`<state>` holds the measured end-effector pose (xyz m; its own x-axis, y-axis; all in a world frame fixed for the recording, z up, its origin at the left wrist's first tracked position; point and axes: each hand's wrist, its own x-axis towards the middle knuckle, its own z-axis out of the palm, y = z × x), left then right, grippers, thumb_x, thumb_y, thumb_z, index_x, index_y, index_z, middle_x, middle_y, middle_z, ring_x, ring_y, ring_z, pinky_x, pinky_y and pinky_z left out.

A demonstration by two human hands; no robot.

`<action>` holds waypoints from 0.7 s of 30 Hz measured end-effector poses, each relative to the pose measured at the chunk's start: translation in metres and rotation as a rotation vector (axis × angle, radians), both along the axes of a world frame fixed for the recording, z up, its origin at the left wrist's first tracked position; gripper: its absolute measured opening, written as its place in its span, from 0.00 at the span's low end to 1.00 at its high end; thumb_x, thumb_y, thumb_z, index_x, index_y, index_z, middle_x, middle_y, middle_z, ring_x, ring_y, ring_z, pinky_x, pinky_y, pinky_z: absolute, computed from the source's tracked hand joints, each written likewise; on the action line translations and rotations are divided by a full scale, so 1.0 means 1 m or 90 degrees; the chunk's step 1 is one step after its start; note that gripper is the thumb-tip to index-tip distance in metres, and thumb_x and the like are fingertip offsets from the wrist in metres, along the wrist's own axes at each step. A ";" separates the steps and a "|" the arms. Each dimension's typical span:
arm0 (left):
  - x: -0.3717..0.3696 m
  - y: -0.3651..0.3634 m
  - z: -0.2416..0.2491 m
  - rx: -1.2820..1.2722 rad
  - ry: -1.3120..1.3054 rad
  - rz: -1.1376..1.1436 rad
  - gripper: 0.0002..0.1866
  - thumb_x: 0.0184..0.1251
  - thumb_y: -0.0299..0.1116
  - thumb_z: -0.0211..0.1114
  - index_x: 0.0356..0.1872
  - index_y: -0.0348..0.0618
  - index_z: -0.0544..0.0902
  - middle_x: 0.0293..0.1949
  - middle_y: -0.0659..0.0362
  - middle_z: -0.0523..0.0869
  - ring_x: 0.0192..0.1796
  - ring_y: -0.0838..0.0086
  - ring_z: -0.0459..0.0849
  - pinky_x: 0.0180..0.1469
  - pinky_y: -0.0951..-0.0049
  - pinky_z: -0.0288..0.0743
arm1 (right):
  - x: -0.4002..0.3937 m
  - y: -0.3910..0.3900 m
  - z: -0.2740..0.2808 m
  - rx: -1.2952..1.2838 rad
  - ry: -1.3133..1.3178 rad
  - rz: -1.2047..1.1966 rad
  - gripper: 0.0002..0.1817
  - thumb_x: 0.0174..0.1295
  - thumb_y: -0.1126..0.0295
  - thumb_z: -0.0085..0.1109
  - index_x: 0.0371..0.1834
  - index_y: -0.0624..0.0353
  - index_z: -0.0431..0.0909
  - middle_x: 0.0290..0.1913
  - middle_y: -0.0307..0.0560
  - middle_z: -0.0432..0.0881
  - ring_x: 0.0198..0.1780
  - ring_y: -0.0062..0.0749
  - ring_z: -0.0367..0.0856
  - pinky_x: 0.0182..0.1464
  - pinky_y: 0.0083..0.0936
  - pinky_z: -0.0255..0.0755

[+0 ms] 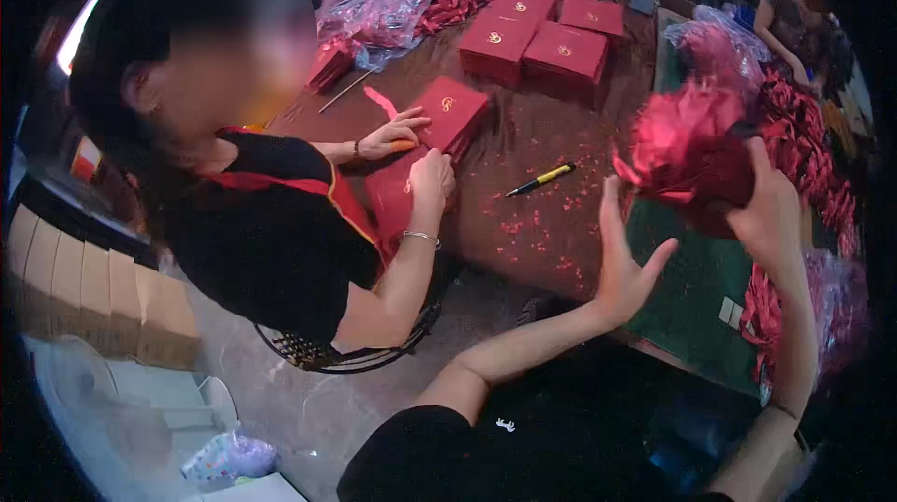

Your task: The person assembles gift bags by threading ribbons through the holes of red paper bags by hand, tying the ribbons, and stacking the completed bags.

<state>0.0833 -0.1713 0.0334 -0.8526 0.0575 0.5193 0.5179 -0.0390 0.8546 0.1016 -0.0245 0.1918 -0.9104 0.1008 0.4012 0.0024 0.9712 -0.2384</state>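
A bundle of red paper bags or pouches with loose ribbon-like strips is up over the green part of the table, slightly blurred. My right hand grips it from its right side, thumb toward the bottom edge. Just below and to the left, my left hand is open, with fingers pointing up and thumb spread to the right. Its fingertips come right up to the bundle's lower left edge. Beneath my hands lies a green mat.
Left of me, a co-worker's hands rest on red printed bags. Stacks of red bags stand farther back. A yellow-black pen lies among red scraps. Red ribbon heaps line the right side. Cartons stand at left.
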 end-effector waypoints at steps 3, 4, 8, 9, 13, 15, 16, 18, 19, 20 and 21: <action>0.009 -0.027 0.006 -0.108 0.115 0.069 0.63 0.49 0.35 0.77 0.74 0.36 0.34 0.75 0.44 0.42 0.76 0.55 0.44 0.75 0.58 0.41 | 0.011 -0.014 -0.018 0.141 -0.009 0.198 0.23 0.41 0.76 0.62 0.43 0.56 0.66 0.26 0.51 0.80 0.33 0.52 0.80 0.36 0.42 0.69; 0.006 -0.028 -0.004 -0.147 0.096 0.037 0.62 0.49 0.31 0.77 0.74 0.38 0.33 0.72 0.45 0.47 0.73 0.56 0.50 0.72 0.59 0.47 | 0.014 -0.016 -0.029 0.126 -0.076 0.225 0.23 0.42 0.75 0.63 0.43 0.57 0.65 0.27 0.50 0.80 0.34 0.52 0.80 0.37 0.42 0.69; -0.005 -0.038 -0.040 -0.147 -0.080 -0.213 0.62 0.50 0.19 0.74 0.74 0.46 0.31 0.62 0.47 0.70 0.61 0.62 0.74 0.62 0.63 0.73 | 0.020 -0.017 -0.063 0.095 -0.261 0.210 0.25 0.46 0.72 0.63 0.48 0.60 0.63 0.30 0.53 0.82 0.35 0.51 0.82 0.37 0.41 0.72; -0.002 -0.044 -0.034 -0.102 -0.081 -0.233 0.61 0.49 0.24 0.75 0.74 0.45 0.34 0.65 0.48 0.66 0.64 0.61 0.71 0.64 0.62 0.69 | 0.025 -0.020 -0.060 0.097 -0.252 0.214 0.26 0.46 0.72 0.63 0.49 0.61 0.63 0.30 0.53 0.82 0.35 0.51 0.82 0.37 0.42 0.73; 0.007 -0.058 0.006 0.134 -0.114 -0.292 0.58 0.50 0.42 0.75 0.74 0.39 0.43 0.73 0.49 0.53 0.73 0.59 0.57 0.72 0.60 0.55 | 0.037 -0.011 -0.044 0.097 -0.222 0.252 0.28 0.46 0.73 0.62 0.51 0.64 0.63 0.28 0.54 0.82 0.33 0.53 0.83 0.35 0.43 0.75; 0.009 -0.059 0.025 0.095 -0.104 -0.262 0.47 0.61 0.35 0.66 0.75 0.40 0.45 0.73 0.50 0.53 0.74 0.62 0.56 0.72 0.62 0.55 | 0.042 -0.009 -0.037 0.072 -0.234 0.281 0.27 0.45 0.76 0.59 0.50 0.65 0.63 0.28 0.54 0.82 0.32 0.52 0.83 0.35 0.43 0.74; 0.011 -0.060 0.030 0.045 -0.102 -0.243 0.41 0.64 0.29 0.62 0.74 0.39 0.47 0.73 0.50 0.54 0.74 0.62 0.56 0.73 0.64 0.53 | 0.044 -0.006 -0.043 0.078 -0.230 0.286 0.27 0.44 0.76 0.60 0.50 0.65 0.63 0.28 0.54 0.82 0.32 0.52 0.82 0.35 0.43 0.74; 0.003 -0.061 0.011 0.026 -0.141 -0.211 0.34 0.68 0.21 0.55 0.73 0.38 0.51 0.73 0.50 0.56 0.74 0.63 0.57 0.73 0.64 0.53 | 0.047 -0.005 -0.054 0.081 -0.320 0.264 0.28 0.43 0.75 0.61 0.50 0.65 0.63 0.28 0.54 0.82 0.32 0.51 0.83 0.36 0.44 0.73; -0.002 -0.064 0.002 0.009 -0.148 -0.157 0.32 0.70 0.20 0.53 0.73 0.39 0.52 0.73 0.49 0.55 0.74 0.63 0.57 0.72 0.64 0.54 | 0.047 -0.003 -0.057 0.080 -0.321 0.264 0.28 0.43 0.75 0.61 0.50 0.65 0.63 0.28 0.54 0.82 0.32 0.51 0.83 0.36 0.44 0.73; -0.003 -0.066 -0.004 0.032 -0.159 -0.069 0.32 0.70 0.21 0.53 0.73 0.39 0.52 0.73 0.49 0.55 0.74 0.63 0.57 0.73 0.63 0.53 | 0.048 -0.002 -0.060 0.076 -0.298 0.272 0.30 0.43 0.75 0.61 0.53 0.65 0.62 0.31 0.54 0.83 0.33 0.51 0.83 0.37 0.44 0.73; 0.000 -0.069 -0.012 0.058 -0.164 0.016 0.32 0.71 0.22 0.54 0.73 0.39 0.51 0.73 0.49 0.55 0.74 0.62 0.57 0.73 0.62 0.53 | 0.051 -0.002 -0.067 0.077 -0.270 0.276 0.33 0.42 0.74 0.61 0.56 0.65 0.62 0.33 0.54 0.83 0.33 0.50 0.83 0.38 0.45 0.73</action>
<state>0.0832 -0.2400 0.0216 -0.9579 -0.0020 0.2872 0.2857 -0.1116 0.9518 0.1522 -0.0261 0.1249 -0.9408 -0.3383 -0.0188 -0.3287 0.9248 -0.1916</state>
